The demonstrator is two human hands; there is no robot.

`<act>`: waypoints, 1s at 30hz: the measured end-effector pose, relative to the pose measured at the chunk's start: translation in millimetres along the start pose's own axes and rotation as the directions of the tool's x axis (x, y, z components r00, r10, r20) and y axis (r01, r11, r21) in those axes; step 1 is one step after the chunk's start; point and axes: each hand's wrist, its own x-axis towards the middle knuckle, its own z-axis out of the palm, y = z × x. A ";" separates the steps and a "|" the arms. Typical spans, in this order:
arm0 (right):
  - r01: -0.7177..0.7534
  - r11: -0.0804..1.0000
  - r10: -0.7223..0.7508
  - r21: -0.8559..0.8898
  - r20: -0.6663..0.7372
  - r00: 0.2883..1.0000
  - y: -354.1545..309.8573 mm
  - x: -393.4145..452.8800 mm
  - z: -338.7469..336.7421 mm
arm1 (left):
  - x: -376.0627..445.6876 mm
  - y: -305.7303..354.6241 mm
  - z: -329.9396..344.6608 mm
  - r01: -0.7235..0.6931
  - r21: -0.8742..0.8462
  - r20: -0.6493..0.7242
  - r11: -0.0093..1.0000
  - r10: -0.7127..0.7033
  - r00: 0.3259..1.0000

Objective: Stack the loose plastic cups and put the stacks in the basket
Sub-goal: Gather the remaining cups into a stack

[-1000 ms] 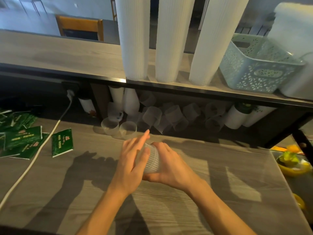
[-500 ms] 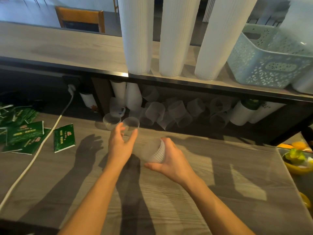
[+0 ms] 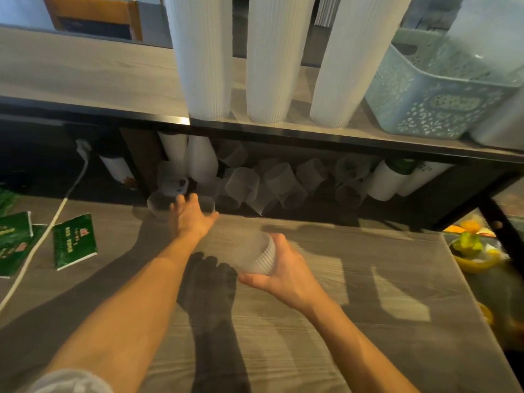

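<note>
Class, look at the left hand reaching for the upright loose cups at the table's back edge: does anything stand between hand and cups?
Nothing visible does. The left hand is already at the two upright clear cups, its fingers over the right one.

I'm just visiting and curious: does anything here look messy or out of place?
Yes. Under the shelf, clear plastic cups lie tipped on their sides in a loose jumble instead of nested. To the left, green packets are scattered on the table, with a white cable trailing across. Nothing looks spilled or broken.
</note>
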 end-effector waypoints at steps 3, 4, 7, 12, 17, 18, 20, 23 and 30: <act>-0.025 0.999 0.025 0.029 -0.013 1.000 5.2 2.4 -2.8 | -11.6 3.3 -10.7 0.010 -0.146 0.006 0.989 -0.009 1.000; -0.024 0.999 0.025 0.031 -0.016 1.000 7.1 3.2 -3.2 | -17.9 3.5 -16.5 0.004 -0.201 -0.003 0.980 -0.005 1.000; -0.026 0.999 0.026 0.029 -0.013 1.000 11.8 4.5 -3.1 | -41.6 1.4 -35.7 -0.024 -0.303 -0.064 0.953 0.005 0.998; -0.007 1.000 0.007 0.020 0.004 1.000 14.3 0.7 -3.7 | -93.0 -4.7 -56.0 -0.112 -0.550 -0.091 0.828 0.074 0.993; 0.075 0.996 -0.073 -0.045 0.051 0.996 7.7 -14.4 3.7 | -148.6 -1.2 -67.2 -0.204 -0.709 -0.057 0.675 0.234 0.970; 0.101 0.994 -0.098 -0.051 0.059 0.993 5.9 -18.1 5.2 | -157.2 -1.3 -66.9 -0.230 -0.719 -0.060 0.655 0.272 0.961; 0.140 0.987 -0.135 -0.076 0.067 0.989 2.3 -23.4 6.0 | -170.6 -2.4 -63.3 -0.270 -0.716 -0.073 0.643 0.315 0.946; 0.186 0.976 -0.176 -0.113 0.089 0.980 -2.0 -27.7 6.4 | -179.8 -5.7 -58.2 -0.304 -0.693 -0.129 0.654 0.303 0.944; 0.202 0.973 -0.190 -0.109 0.110 0.976 -1.5 -33.6 3.1 | -188.4 -5.1 -55.2 -0.348 -0.608 -0.167 0.714 0.313 0.935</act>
